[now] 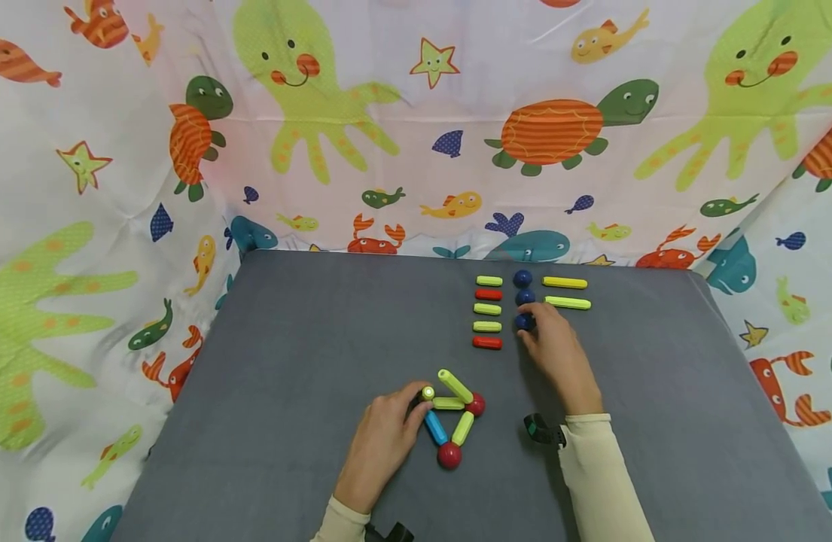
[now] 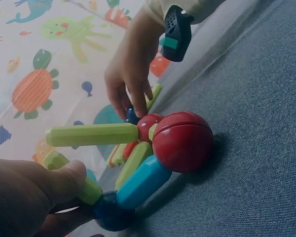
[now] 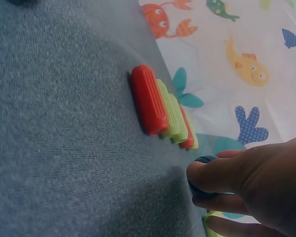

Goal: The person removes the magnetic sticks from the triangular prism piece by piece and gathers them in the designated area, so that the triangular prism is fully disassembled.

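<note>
My left hand [image 1: 383,436] pinches an upright yellow-green rod [image 2: 91,191] at the near corner of a magnetic rod-and-ball frame. That rod stands on a dark blue ball [image 2: 113,211], half hidden by my fingers in the head view. From this ball a blue rod [image 1: 436,427] runs to one red ball [image 1: 449,455], and a yellow-green rod [image 1: 448,403] runs to another red ball [image 1: 476,405]. A third short rod [image 1: 462,428] joins the red balls, and one more [image 1: 455,385] rises from the far one. My right hand [image 1: 558,352] grips a blue ball [image 3: 202,177].
Beyond the frame, short red and yellow-green rods [image 1: 487,309] lie in a column. Two more blue balls [image 1: 522,278] sit beside them, with two longer yellow rods [image 1: 565,283] to the right. A sea-animal cloth [image 1: 402,135] hangs behind the grey table [image 1: 307,339].
</note>
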`<action>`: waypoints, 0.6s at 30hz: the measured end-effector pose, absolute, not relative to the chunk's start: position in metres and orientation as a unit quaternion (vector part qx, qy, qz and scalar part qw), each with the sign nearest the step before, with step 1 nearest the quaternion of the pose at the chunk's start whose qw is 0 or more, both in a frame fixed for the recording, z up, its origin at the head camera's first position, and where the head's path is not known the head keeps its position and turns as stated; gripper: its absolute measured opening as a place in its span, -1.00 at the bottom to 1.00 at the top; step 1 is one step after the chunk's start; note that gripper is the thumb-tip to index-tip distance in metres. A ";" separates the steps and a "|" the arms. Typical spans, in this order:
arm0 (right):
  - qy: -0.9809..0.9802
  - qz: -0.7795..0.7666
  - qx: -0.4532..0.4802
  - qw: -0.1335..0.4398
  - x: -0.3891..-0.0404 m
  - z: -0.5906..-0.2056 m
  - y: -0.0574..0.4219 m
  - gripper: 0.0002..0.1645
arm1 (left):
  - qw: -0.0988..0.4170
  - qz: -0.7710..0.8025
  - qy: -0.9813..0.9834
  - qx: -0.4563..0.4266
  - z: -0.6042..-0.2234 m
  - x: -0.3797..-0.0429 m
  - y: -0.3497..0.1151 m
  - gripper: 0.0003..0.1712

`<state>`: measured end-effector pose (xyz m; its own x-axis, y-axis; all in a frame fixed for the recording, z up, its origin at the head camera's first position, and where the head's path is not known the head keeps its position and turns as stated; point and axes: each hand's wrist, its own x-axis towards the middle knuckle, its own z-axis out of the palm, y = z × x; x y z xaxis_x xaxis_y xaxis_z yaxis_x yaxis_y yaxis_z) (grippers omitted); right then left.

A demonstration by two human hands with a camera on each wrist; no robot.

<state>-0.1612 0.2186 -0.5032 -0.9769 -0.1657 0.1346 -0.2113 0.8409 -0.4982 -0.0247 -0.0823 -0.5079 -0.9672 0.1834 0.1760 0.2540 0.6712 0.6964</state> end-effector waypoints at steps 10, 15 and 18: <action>-0.963 0.251 0.089 0.042 -0.167 -0.510 0.226 -0.50 | 0.041 -0.388 -0.913 -0.119 -0.507 -0.025 -0.081 -0.73; -0.966 0.244 0.079 0.036 -0.165 -0.507 0.226 -0.47 | 0.044 -0.384 -0.915 -0.119 -0.507 -0.025 -0.081 -0.74; -0.964 0.251 0.072 0.046 -0.158 -0.498 0.223 -0.45 | 0.048 -0.382 -0.915 -0.117 -0.508 -0.024 -0.082 -0.74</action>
<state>-0.1579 0.2230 -0.4979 -0.9855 -0.1149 0.1249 -0.1611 0.8642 -0.4766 -0.0242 -0.0815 -0.5076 -0.9680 0.1780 0.1767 0.2508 0.6807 0.6883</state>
